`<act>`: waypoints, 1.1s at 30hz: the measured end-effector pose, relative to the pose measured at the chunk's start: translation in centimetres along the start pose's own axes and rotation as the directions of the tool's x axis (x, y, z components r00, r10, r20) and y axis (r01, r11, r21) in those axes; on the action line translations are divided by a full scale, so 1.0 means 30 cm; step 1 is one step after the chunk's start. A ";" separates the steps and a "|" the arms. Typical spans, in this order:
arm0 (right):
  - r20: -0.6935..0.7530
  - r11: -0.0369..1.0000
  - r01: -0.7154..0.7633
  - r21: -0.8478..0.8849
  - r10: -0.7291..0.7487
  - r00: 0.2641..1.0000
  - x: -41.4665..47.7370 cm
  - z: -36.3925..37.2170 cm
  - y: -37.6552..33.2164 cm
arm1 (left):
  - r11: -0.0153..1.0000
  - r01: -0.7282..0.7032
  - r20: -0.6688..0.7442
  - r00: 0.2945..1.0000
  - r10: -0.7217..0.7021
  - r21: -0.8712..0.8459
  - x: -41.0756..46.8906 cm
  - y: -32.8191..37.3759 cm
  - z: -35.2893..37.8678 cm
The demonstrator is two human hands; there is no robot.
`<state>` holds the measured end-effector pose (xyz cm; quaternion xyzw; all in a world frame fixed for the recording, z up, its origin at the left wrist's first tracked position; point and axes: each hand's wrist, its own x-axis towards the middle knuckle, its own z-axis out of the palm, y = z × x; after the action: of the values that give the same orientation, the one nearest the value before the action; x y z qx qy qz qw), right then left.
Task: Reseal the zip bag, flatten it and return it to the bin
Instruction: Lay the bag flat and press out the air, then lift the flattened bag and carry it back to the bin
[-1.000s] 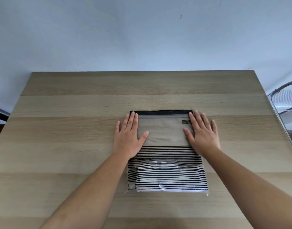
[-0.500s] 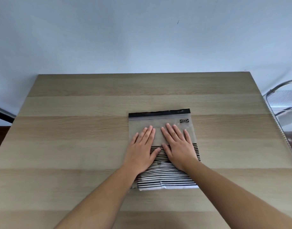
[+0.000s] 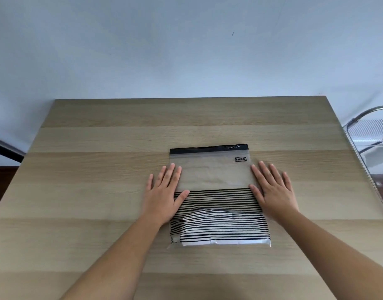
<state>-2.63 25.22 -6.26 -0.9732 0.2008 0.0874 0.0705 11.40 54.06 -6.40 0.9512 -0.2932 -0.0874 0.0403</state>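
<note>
A clear zip bag (image 3: 214, 176) lies flat on the wooden table (image 3: 99, 191), its black zip strip at the far end and black stripes on its near half. Something white shows through the striped part. My left hand (image 3: 164, 193) rests palm down on the bag's left edge, fingers spread and partly on the table. My right hand (image 3: 273, 191) lies palm down on the bag's right edge in the same way. Neither hand grips anything.
A clear bin with a metal rim (image 3: 368, 135) stands off the table's right side. A dark bar (image 3: 4, 148) shows beyond the left edge. A pale wall runs behind the table.
Both hands slid apart from the middle of the bag to its left and right edges, palms down.
</note>
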 end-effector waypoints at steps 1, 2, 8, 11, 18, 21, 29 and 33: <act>0.013 1.000 -0.005 0.010 0.005 1.000 0.003 -0.005 -0.008 | 1.000 -0.003 0.019 1.000 0.003 -0.004 0.002 0.002 -0.007; 0.023 0.999 -0.014 0.029 0.014 1.000 0.007 -0.012 -0.021 | 1.000 -0.003 0.044 0.999 0.003 -0.012 0.007 0.004 -0.015; -0.015 0.967 -0.162 0.195 0.169 0.986 -0.007 -0.068 -0.083 | 0.960 0.178 -0.003 0.983 -0.183 -0.217 0.013 0.029 -0.090; -0.028 0.964 -0.203 0.170 0.211 0.977 -0.032 -0.073 -0.123 | 0.941 0.273 -0.090 0.951 -0.295 -0.200 -0.027 0.038 -0.097; -0.078 0.900 -0.195 0.390 0.243 0.967 -0.023 -0.105 -0.193 | 0.927 0.244 -0.060 0.961 -0.272 -0.286 -0.043 0.065 -0.108; 0.003 0.712 -0.285 0.642 0.369 0.929 -0.006 -0.144 -0.201 | 0.748 0.291 0.073 0.948 -0.311 -0.596 -0.031 0.039 -0.150; 0.264 0.462 -0.284 0.840 0.110 0.958 -0.014 -0.214 -0.180 | 0.637 0.267 0.296 0.953 -0.064 -0.723 -0.026 -0.033 -0.213; 0.358 0.390 -0.346 0.853 0.044 0.933 -0.046 -0.221 -0.175 | 0.722 0.186 0.237 0.971 -0.031 -0.666 -0.020 -0.038 -0.226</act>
<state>-0.82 29.36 1.02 -0.7256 0.3179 0.1079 0.6006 12.82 55.52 0.19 0.8703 -0.1864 -0.2906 0.3513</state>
